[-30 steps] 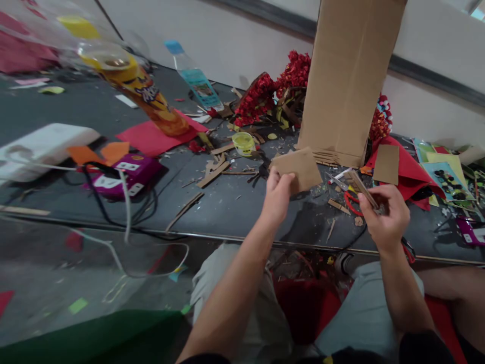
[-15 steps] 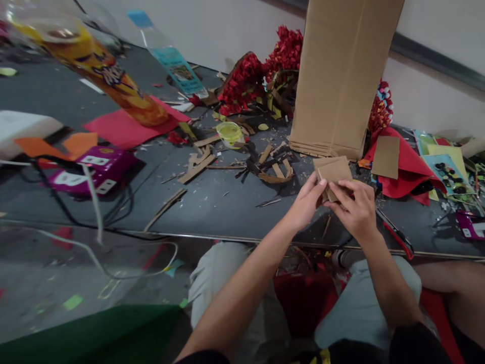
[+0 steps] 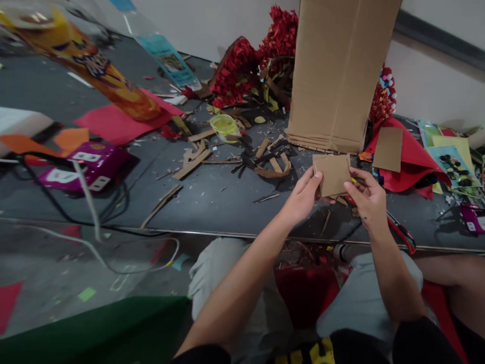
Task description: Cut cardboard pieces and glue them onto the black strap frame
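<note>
Between my hands are small square cardboard pieces [image 3: 332, 174], seemingly stacked, held above the front of the dark table. My left hand [image 3: 303, 197] pinches their left edge with the thumb on top. Along the right edge my right hand [image 3: 367, 197] grips them, its thumb on the face and its fingers partly hidden behind. Something small and yellow shows beside the right fingers, too little to name. Below the right hand lies a red and black tool [image 3: 401, 233], partly covered by the wrist. A tall cardboard box [image 3: 343, 76] stands just beyond the hands.
Cardboard scraps [image 3: 195, 164] litter the dark table [image 3: 212, 202]. An orange drink bottle [image 3: 102, 71], a blue-labelled bottle [image 3: 166, 55] and a purple box [image 3: 89, 164] with cables stand left. Red paper [image 3: 413, 156] lies right. Another person's leg [image 3: 450, 273] is at lower right.
The cardboard pieces have turned from tilted to nearly square-on. My right hand has shifted from across their face to their right edge. The view has moved slightly.
</note>
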The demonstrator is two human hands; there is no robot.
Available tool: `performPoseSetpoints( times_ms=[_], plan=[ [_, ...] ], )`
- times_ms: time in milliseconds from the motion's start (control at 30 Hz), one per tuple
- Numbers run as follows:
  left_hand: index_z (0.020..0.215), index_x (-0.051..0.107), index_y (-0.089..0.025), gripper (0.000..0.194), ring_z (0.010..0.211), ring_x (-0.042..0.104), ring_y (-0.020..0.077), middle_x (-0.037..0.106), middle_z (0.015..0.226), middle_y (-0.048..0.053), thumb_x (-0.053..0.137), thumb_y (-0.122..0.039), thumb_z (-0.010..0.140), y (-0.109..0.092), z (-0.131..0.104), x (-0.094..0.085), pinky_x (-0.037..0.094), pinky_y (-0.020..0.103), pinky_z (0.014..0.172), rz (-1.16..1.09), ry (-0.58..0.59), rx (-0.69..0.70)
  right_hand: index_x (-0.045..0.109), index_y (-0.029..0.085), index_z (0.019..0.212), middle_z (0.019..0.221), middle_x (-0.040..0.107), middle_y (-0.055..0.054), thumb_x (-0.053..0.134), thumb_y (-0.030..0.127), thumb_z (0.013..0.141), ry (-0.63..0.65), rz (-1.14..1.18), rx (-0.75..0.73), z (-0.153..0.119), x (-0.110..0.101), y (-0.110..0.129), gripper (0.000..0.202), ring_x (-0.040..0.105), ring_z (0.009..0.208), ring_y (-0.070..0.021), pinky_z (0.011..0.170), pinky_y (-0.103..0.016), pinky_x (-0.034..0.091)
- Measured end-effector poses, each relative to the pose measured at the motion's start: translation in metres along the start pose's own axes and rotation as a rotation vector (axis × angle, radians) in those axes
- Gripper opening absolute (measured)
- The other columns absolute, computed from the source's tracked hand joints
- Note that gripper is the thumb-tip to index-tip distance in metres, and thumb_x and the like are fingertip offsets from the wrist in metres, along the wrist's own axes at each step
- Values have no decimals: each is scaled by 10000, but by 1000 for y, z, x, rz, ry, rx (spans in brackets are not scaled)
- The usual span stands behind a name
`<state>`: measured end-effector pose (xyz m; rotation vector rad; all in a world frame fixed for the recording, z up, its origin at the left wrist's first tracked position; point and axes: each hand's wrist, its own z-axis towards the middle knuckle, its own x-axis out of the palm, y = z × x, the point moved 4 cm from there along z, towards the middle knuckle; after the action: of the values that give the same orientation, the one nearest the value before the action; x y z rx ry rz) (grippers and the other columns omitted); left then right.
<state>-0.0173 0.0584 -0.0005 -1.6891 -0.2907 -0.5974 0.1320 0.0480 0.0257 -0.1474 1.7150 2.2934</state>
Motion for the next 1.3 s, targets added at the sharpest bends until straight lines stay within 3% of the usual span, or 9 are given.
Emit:
performPoseSetpoints(
  times_ms=[100, 167, 367, 600, 700, 933, 1067, 1167, 1300],
  plan=[
    [1147, 577, -222, 439, 884, 680, 259, 694, 1053, 75, 594, -472, 787, 4, 0, 0, 592, 327, 581, -14, -13, -20, 614, 255, 997, 885, 592, 12, 728, 378, 699, -11, 142, 143, 0, 5, -10, 342, 551, 582, -74, 411, -161, 445],
    [1152, 571, -223, 464, 896, 679, 263, 693, 1059, 79, 601, -497, 779, 5, 0, 0, 594, 326, 583, -17, -6, -21, 600, 248, 948, 840, 565, 23, 738, 373, 681, -17, 164, 180, -1, 6, -11, 326, 509, 537, -60, 362, -142, 402],
    [1155, 552, -227, 515, 866, 680, 226, 670, 1123, 71, 698, -442, 710, 4, -1, 1, 581, 272, 550, 48, 11, 0, 546, 236, 851, 812, 574, 34, 739, 400, 665, -32, 178, 222, 2, 4, -13, 315, 566, 556, -70, 409, -158, 485],
    [1007, 587, -212, 374, 725, 660, 171, 694, 968, 43, 677, -415, 706, -1, 6, -18, 528, 221, 484, 129, -261, 88, 553, 237, 877, 734, 626, 57, 753, 379, 659, -167, 277, 217, 9, -9, -20, 328, 626, 533, -85, 501, -203, 552],
    [955, 585, -207, 354, 679, 643, 149, 690, 888, 24, 709, -375, 670, -2, 8, -26, 512, 209, 498, 218, -272, 98, 560, 233, 877, 725, 649, 66, 757, 361, 648, -206, 390, 245, 10, -12, -20, 328, 648, 544, -82, 543, -202, 574],
    [1054, 616, -189, 419, 516, 543, 125, 603, 615, -31, 728, -326, 674, 3, 5, -35, 411, 210, 484, 631, -223, 75, 558, 226, 863, 684, 669, 62, 720, 335, 667, -141, 575, 396, 8, -15, -24, 277, 670, 595, -77, 577, -155, 570],
    [946, 686, -189, 252, 772, 612, 182, 694, 849, 50, 651, -360, 764, -5, 1, -33, 460, 270, 686, 927, -263, 251, 558, 220, 847, 686, 669, 65, 739, 365, 652, -120, 584, 409, 7, -17, -22, 303, 665, 568, -74, 559, -153, 567],
    [913, 689, -178, 328, 882, 617, 192, 702, 966, 81, 599, -474, 803, -9, 0, -29, 474, 296, 776, 768, -236, 298, 582, 214, 834, 661, 661, 66, 747, 378, 663, -120, 505, 323, 5, -17, -15, 288, 671, 574, -87, 547, -173, 569],
    [919, 657, -186, 473, 642, 602, 126, 695, 815, 26, 757, -545, 628, -4, 3, -21, 487, 235, 576, 329, -81, 180, 648, 220, 826, 745, 703, 32, 753, 319, 696, -54, 263, 127, -2, -10, -1, 195, 690, 676, -107, 632, -210, 582]
  ],
)
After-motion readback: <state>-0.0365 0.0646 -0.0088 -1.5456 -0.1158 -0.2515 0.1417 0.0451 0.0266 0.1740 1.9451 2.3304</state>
